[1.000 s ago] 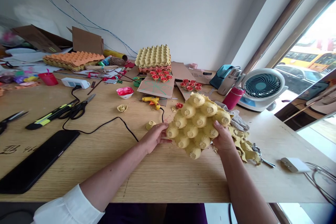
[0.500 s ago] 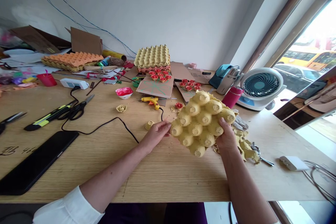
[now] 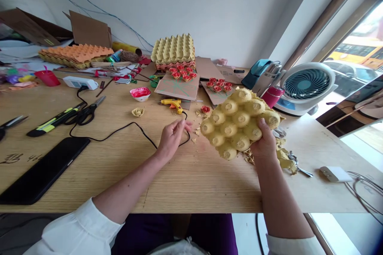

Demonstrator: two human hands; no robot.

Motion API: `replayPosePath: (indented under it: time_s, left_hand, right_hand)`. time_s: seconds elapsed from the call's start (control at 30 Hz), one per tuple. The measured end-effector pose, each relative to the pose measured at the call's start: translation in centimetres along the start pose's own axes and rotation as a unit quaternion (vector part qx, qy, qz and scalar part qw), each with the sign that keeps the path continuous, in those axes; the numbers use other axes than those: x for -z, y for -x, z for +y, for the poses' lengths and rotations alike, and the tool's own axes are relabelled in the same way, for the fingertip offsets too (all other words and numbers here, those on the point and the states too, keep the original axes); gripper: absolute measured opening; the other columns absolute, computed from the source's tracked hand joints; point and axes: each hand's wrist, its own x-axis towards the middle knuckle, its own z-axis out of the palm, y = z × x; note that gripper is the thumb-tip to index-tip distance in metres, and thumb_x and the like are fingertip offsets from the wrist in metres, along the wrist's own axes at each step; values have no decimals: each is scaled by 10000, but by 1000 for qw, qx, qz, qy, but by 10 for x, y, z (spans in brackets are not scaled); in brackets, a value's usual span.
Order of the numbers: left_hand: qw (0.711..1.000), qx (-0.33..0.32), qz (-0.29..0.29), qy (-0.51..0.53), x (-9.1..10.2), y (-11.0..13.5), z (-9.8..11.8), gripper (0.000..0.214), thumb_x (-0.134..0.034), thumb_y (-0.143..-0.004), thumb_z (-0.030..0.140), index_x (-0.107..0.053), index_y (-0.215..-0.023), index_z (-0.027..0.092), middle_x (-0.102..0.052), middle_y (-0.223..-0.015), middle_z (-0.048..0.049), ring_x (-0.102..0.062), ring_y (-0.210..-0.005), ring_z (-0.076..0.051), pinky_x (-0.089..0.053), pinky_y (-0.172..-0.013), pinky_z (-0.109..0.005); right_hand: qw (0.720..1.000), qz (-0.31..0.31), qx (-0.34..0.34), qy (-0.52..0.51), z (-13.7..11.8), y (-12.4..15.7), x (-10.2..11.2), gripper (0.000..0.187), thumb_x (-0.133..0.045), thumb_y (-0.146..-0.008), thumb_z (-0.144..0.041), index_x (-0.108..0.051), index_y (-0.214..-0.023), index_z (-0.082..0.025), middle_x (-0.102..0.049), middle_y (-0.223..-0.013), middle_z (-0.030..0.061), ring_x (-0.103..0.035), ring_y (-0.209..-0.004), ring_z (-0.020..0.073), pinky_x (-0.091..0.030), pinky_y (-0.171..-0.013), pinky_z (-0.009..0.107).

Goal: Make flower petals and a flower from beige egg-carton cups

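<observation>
My right hand (image 3: 265, 146) grips a cut piece of yellow egg tray (image 3: 239, 125) by its right edge and holds it tilted above the wooden table (image 3: 194, 183), bumps facing me. My left hand (image 3: 171, 137) is off the tray and hovers low over the table to its left, fingers curled together beside the black cord (image 3: 119, 130). What those fingers pinch is hidden. A yellow glue gun (image 3: 173, 104) lies just beyond this hand. Yellow tray scraps (image 3: 284, 160) lie under and right of the tray piece.
Black scissors (image 3: 83, 112), a utility knife (image 3: 50, 121) and a black phone (image 3: 42, 171) lie at the left. Stacked egg trays (image 3: 173, 50), red paper roses (image 3: 181, 73) on cardboard and a bowl (image 3: 140, 93) sit at the back. A fan (image 3: 305, 87) stands right.
My left hand let go of the tray's left edge and dropped to the table, covering the small yellow cup there. My right hand lifted the tray up and to the right. The view tilted down.
</observation>
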Motion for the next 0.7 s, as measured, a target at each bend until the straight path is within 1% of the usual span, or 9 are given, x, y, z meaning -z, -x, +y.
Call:
replayPosePath:
  time_s: [0.13,0.23,0.3,0.4,0.47,0.53,0.6,0.63,0.7]
  left_hand:
    - [995,-11,91,37,9,-11,-4,222,-531,-935,379,-689,-905,226,-742,-1000,-43,-651,-1026,-199,-465,-977,-315]
    - [983,-25,168,75,15,-19,-9,175,-557,-923,350,-671,-892,221,-727,-991,-33,-655,-991,-176,-480,-949,-302]
    - [975,-26,195,108,19,-23,-10,188,-537,-941,337,-664,-884,211,-721,-988,-36,-657,-977,-168,-487,-938,-301]
    - [968,-13,213,136,23,-25,-9,201,-518,-963,314,-660,-876,201,-715,-971,-42,-656,-951,-163,-495,-906,-293]
    - [965,-11,218,148,25,-25,-6,189,-521,-969,299,-660,-883,203,-711,-971,-47,-657,-939,-163,-502,-875,-287]
    - [962,-3,222,159,26,-26,-3,167,-538,-966,281,-653,-881,196,-704,-957,-46,-658,-934,-168,-502,-861,-295]
    - [960,8,220,170,28,-26,-1,152,-546,-962,262,-648,-868,200,-695,-928,-35,-656,-929,-167,-497,-857,-296]
    - [959,11,221,177,28,-26,-1,155,-541,-961,249,-648,-859,202,-689,-911,-31,-655,-918,-164,-495,-850,-296]
    - [957,17,221,187,29,-27,0,166,-530,-960,235,-647,-846,207,-678,-885,-25,-651,-896,-158,-491,-838,-297]
  right_hand:
    - [1000,-5,-13,24,5,3,-6,446,-748,-766,-442,-684,-1161,-246,-733,-1185,27,-625,-1230,290,-544,-1020,454]
    - [998,-30,-39,26,11,9,-14,460,-757,-756,-450,-686,-1167,-255,-722,-1206,25,-604,-1258,301,-537,-1032,460]
    - [998,-32,-34,30,11,13,-19,431,-740,-768,-457,-692,-1156,-275,-722,-1197,14,-591,-1275,308,-541,-1030,476]
    - [999,-14,2,47,7,13,-23,364,-657,-843,-465,-690,-1174,-319,-714,-1205,12,-569,-1303,313,-543,-1031,494]
    - [997,11,24,72,2,12,-23,376,-632,-860,-482,-668,-1217,-370,-714,-1194,2,-560,-1313,312,-550,-1029,498]
    - [994,27,19,102,-2,11,-22,400,-631,-850,-522,-637,-1242,-446,-714,-1185,-19,-550,-1323,313,-574,-1002,511]
    - [991,26,5,127,-3,12,-21,390,-621,-845,-556,-616,-1232,-511,-715,-1173,-45,-534,-1341,302,-596,-972,520]
    - [991,20,-2,134,-3,14,-21,374,-612,-848,-565,-616,-1219,-525,-715,-1169,-52,-527,-1348,294,-600,-966,519]
    - [991,3,-18,132,0,19,-23,348,-602,-856,-570,-632,-1196,-500,-715,-1174,-48,-525,-1352,283,-596,-976,507]
